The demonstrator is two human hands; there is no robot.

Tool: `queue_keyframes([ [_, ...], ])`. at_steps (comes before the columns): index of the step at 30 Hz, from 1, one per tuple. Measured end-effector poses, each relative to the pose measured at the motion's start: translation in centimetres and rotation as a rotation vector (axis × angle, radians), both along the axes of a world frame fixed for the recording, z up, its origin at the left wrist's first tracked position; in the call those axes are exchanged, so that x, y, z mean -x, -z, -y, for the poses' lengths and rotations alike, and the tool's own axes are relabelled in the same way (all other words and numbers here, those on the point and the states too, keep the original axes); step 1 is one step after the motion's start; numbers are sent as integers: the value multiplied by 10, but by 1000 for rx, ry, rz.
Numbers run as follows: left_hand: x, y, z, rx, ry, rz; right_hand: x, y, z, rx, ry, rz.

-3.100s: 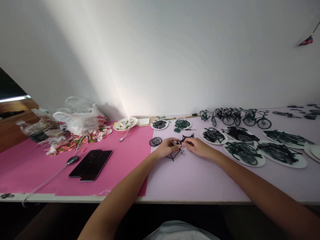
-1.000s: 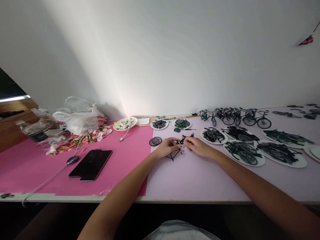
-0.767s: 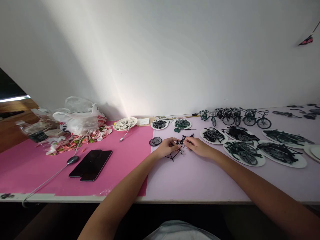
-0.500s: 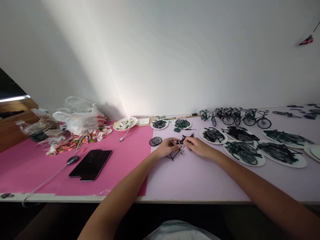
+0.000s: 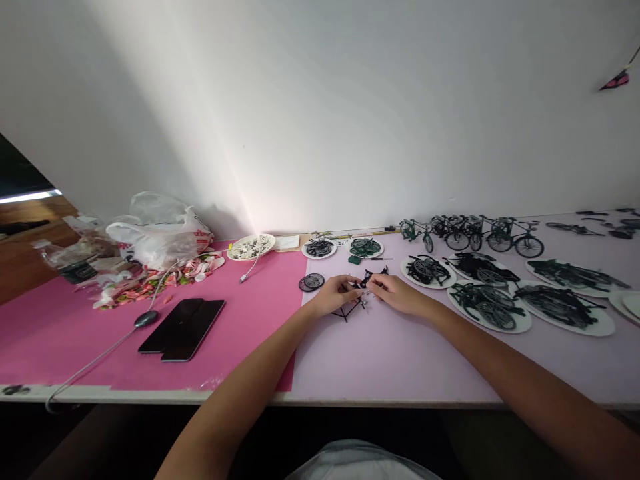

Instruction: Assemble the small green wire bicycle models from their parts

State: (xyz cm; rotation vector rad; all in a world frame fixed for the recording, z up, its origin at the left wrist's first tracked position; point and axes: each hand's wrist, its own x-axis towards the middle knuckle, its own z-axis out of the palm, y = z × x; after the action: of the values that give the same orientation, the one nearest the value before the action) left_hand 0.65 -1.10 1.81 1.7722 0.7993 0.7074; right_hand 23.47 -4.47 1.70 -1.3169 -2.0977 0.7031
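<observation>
My left hand (image 5: 336, 295) is closed on a dark model bicycle frame (image 5: 345, 316), whose thin bars poke out below the fingers. Close to its right, my right hand (image 5: 397, 295) has thumb and fingers pinched together; whatever is between them is too small to make out. Black bicycle parts (image 5: 375, 273) show just beyond the fingertips, and tiny metallic bits (image 5: 365, 303) lie in the gap between the hands. Left of my left hand lie two black spoked wheels (image 5: 314, 282), partly overlapping.
Plates of bicycle parts (image 5: 489, 327) spread to the right, with assembled model bicycles (image 5: 515, 239) standing behind. Small plates (image 5: 319, 257) sit near the wall. On the pink left side are black phones (image 5: 183, 330), a cable (image 5: 95, 357), plastic bags (image 5: 160, 237) and a plate of pale pieces (image 5: 270, 248).
</observation>
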Motion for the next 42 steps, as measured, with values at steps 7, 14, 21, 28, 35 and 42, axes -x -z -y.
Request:
queue_keyframes([
  [7,0,1,0,5,3,5,0,0,0,-8,-1,2],
  [14,0,0,0,3,2,-13,1,0,0,3,9,10],
  [21,-1,-1,2,-4,-8,-25,1,-2,2,2,5,1],
  [28,-1,-4,4,-13,-15,-51,1,0,0,19,-4,-1],
  [35,-1,-4,5,-30,-17,-65,0,-1,1,4,-2,14],
  [42,-1,-3,4,-31,-17,-69,0,0,0,0,8,21],
])
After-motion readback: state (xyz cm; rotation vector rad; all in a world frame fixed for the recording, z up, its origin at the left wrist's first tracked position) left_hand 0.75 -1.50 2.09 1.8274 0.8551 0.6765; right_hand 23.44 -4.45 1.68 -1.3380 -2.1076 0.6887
